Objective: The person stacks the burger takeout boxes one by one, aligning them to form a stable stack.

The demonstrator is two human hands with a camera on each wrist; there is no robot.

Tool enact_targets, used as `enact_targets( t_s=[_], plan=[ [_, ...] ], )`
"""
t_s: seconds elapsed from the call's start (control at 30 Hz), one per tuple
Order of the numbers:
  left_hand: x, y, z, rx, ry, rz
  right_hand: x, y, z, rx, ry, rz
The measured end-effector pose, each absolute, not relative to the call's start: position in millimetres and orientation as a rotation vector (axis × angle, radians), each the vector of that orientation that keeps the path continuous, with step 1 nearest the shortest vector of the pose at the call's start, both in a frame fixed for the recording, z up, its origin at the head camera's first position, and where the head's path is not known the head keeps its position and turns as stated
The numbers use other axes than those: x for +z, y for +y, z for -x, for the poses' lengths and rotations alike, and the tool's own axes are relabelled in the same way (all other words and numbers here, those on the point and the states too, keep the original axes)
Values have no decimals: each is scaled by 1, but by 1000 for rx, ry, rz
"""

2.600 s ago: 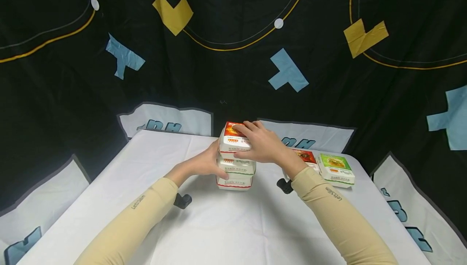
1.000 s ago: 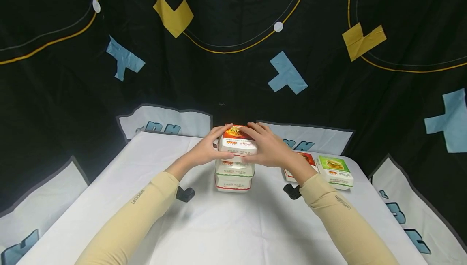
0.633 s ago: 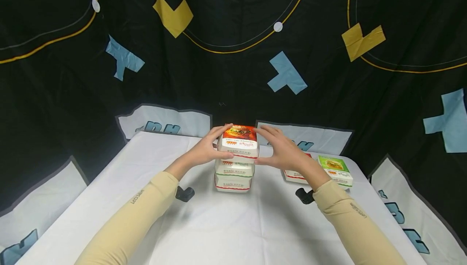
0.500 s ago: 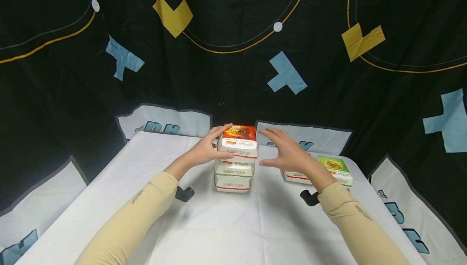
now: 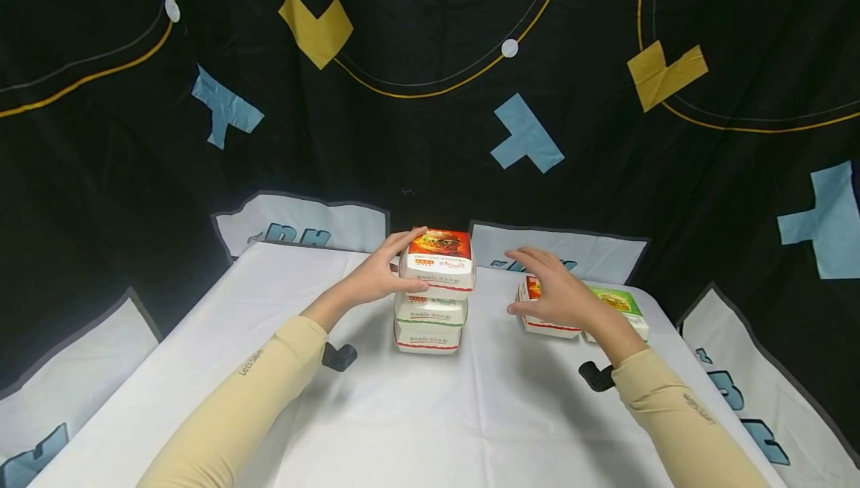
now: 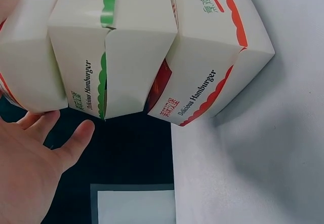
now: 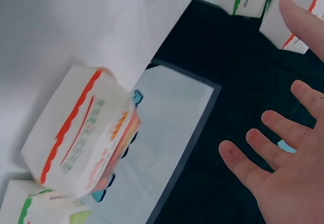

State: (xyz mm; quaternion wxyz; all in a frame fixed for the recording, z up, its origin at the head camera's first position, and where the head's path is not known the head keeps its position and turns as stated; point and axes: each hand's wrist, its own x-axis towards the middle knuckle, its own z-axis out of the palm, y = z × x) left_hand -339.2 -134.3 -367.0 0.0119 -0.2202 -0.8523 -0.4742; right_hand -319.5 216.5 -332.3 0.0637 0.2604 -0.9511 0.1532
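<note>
Three paper hamburger boxes stand stacked on the white table: a red-trimmed bottom box (image 5: 428,339), a green-trimmed middle box (image 6: 86,67) and a red-topped box (image 5: 440,260) uppermost. My left hand (image 5: 369,279) holds the uppermost box from its left side, thumb at the front and fingers toward the back. In the right wrist view, my right hand (image 7: 291,158) has its fingers spread and touches nothing. It hovers right of the stack, partly covering another red-topped box (image 5: 547,326). A green-topped box (image 5: 618,300) sits beside that one, partly behind the right wrist.
The white-covered table (image 5: 403,413) ends just behind the boxes. A black curtain (image 5: 416,152) with blue and yellow pieces hangs beyond it. Dark wrist-worn pieces stick out below each wrist.
My right hand has let go of the uppermost box and moved right toward the separate boxes. Earlier, my left hand shifted up from the lower stack to the uppermost box and stays there.
</note>
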Motion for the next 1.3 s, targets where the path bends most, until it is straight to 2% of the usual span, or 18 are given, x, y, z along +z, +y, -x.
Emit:
enact_targets(
  t_s=[0.83, 1.3],
  plan=[
    [-370, -135, 340, -1491, -2642, 690, -359, 274, 322, 499, -2963, -614],
    [-370, -136, 340, -1499, -2647, 681, -377, 286, 333, 465, -2980, -576]
  ],
)
